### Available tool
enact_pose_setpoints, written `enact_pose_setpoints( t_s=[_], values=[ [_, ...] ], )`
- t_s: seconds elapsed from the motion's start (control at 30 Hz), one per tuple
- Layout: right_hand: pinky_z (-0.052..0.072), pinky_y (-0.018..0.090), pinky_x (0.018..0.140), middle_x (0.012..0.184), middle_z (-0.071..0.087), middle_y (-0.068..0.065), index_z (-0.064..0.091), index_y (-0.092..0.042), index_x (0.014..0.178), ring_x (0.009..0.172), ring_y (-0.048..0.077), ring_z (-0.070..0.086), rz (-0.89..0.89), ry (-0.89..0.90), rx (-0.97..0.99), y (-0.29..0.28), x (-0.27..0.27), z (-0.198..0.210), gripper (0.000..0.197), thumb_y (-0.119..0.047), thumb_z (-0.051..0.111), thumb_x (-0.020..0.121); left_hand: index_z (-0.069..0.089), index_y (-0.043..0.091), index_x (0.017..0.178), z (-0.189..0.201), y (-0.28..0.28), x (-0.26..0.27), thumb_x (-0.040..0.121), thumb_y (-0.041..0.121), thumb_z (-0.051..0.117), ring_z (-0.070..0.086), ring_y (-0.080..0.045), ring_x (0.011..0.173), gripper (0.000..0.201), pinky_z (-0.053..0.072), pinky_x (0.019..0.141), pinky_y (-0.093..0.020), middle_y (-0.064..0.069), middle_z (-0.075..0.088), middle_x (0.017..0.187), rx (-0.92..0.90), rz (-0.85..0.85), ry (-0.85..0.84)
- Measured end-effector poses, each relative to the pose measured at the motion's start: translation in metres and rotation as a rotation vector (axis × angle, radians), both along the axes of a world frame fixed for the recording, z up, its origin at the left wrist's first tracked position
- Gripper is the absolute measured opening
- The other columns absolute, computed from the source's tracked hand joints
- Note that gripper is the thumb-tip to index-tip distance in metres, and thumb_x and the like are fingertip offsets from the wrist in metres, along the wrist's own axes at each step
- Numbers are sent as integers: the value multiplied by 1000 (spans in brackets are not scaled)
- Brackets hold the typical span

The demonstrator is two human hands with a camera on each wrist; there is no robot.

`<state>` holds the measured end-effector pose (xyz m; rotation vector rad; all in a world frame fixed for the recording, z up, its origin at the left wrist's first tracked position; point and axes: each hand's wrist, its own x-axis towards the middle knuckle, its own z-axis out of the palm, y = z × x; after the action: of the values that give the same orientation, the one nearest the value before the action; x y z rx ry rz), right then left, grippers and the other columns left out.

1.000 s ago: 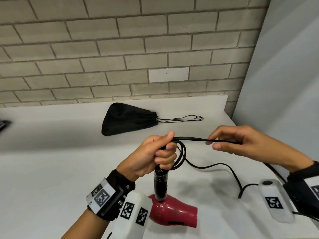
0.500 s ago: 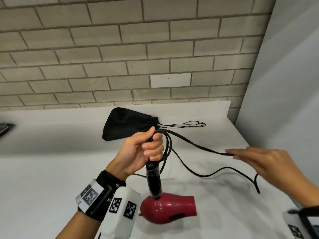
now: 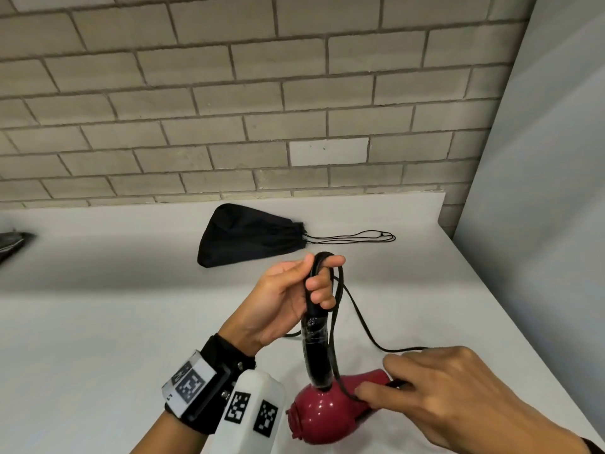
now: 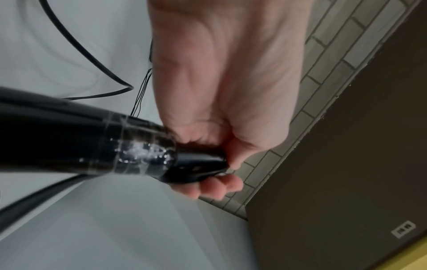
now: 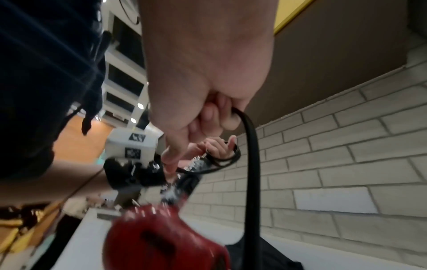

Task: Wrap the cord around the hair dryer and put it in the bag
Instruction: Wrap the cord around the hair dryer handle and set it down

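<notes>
i see my left hand point(image 3: 288, 299) up over the table point(image 3: 98, 322), with its fingers curled tight round the black handle of the dryer point(image 3: 327, 411). the handle points up and the red body hangs low, near me, just over the table. loops of the black cord point(image 3: 360, 319) hang over the top of the handle by my left fingers and drop down the right side of it. my right hand point(image 3: 458, 398) is low and near, right by the red body, and its fingers pinch the cord there. in the right wrist view the cord point(image 5: 251, 164) comes out from between my thumb and fingers, held tight, and runs down past the red dryer point(image 5: 166, 241). in the left wrist view my left hand point(image 4: 221, 87) holds the end of the shiny black handle. the black bag point(image 3: 248, 237) lies flat on the far side of the table, well apart from the dryer, with its thin strings going off to the right. a brick wall point(image 3: 229, 93) is behind it.
</notes>
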<state>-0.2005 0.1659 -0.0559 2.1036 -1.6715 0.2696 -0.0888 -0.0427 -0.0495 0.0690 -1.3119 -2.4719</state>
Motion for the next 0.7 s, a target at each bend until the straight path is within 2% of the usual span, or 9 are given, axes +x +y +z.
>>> enact_pose_setpoints(
  t_s=[0.1,0.17,0.23,0.3,0.37,0.4,0.5,0.63,0.7],
  values=[
    [26,20,36,58,36,-5,60,-45,94,48,12,25,101,-77,31,-9,8,12,38,-16,68,70,62,-5,106,-1,8,-3,94,23,40,45,-14,52,37,44,57,-26,2,46,58,-85,-8,-73],
    [26,21,34,60,35,-6,64,-44,97,54,11,19,147,-136,21,-17,9,19,39,-17,72,69,61,-4,107,-2,13,-3,95,25,39,47,-14,53,39,44,60,-26,3,48,59,-166,-20,-122],
    [24,19,37,67,38,-8,67,-43,97,61,9,18,159,-210,-22,-21,9,29,31,-21,69,76,62,-2,107,-4,17,-2,97,26,36,51,-13,54,39,44,61,-24,4,50,59,-256,-47,-161],
    [27,18,40,75,56,-15,70,-41,97,61,11,33,142,-319,-69,-26,6,38,21,-28,63,83,71,11,91,-3,24,0,101,22,30,54,-9,53,44,45,60,-19,7,54,55,-342,-60,-194],
    [33,18,42,69,62,-16,71,-39,98,56,8,46,98,-454,-112,-33,2,44,19,-32,59,85,69,20,66,-5,29,2,101,21,29,55,-9,52,54,44,61,-19,9,56,51,-447,-69,-210],
    [34,17,43,62,57,-16,71,-38,98,52,5,43,58,-516,-140,-37,-2,46,18,-35,58,86,67,21,64,-5,30,2,100,25,32,55,-11,53,50,45,64,-22,8,55,52,-473,-76,-201],
    [32,12,50,52,47,-27,73,-34,92,47,-4,43,-85,-664,-198,-46,-19,43,18,-45,60,85,66,12,86,-5,29,5,97,30,33,47,-12,49,39,43,61,-24,7,45,50,-398,-91,-181],
    [30,15,50,46,48,-5,73,-31,83,45,10,38,-166,-882,-103,-51,-30,34,22,-49,61,80,61,10,83,-1,26,5,92,53,32,34,-9,43,53,40,54,-23,10,32,47,-338,-113,-171],
    [36,16,53,55,59,0,72,-28,81,48,8,44,-151,-977,-34,-54,-33,33,26,-50,57,80,59,14,77,-1,26,4,89,53,47,32,-7,42,43,39,52,-22,11,28,47,-352,-114,-142]
  ],
)
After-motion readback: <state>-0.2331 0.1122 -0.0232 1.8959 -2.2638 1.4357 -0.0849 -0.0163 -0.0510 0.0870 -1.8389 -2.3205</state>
